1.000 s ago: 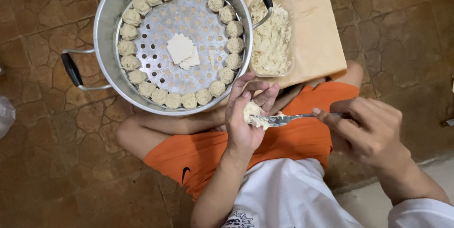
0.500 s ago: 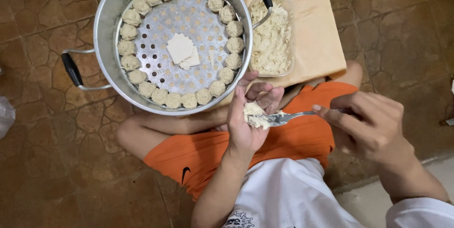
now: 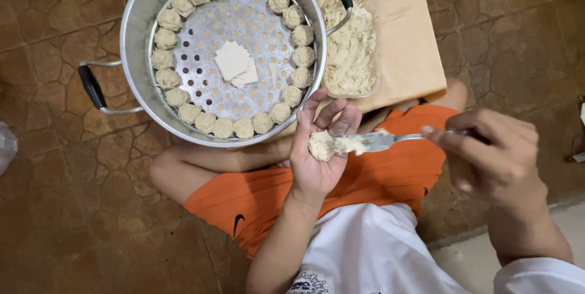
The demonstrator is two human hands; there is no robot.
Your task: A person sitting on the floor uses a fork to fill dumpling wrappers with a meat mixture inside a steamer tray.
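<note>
One dumpling (image 3: pixel 321 146) cupped in left hand (image 3: pixel 317 154), fork (image 3: pixel 390 140) touching

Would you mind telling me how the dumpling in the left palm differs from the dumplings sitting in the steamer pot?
The dumpling in the left hand lies alone, a fork touching its filling; the steamer dumplings stand untouched, side by side along the rim of the pot. All share a pale beige colour and similar size.
</note>
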